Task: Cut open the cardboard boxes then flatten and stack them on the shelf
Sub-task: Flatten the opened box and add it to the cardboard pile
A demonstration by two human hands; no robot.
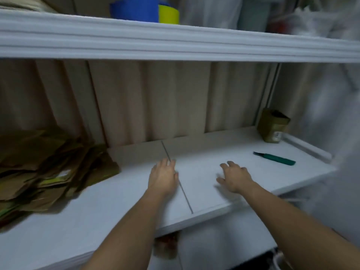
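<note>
— Hands?
— Reaching out over the white shelf (194, 152), both palm-down. Left hand (163, 177) hovering by the dark seam (183, 189) between the shelf boards, fingers straight and close together, gripping nothing. Right hand (234, 177) lying further right, fingers spread and loose, likewise gripping nothing (some motion blur there).
— Cardboard?
— Lying at the far left of the shelf: flattened boxes (46, 168) piling up in an untidy brown stack, well apart from both hands. Standing in the back right corner, one small cardboard box (272, 126), upright and unflattened.
— Cutter?
— Resting on the shelf right of the right hand: green knife (274, 158), near the small box, touching neither hand.
— Above?
— Sitting on the upper shelf (175, 43), blue roll (134, 9) beside yellow roll (168, 14).
</note>
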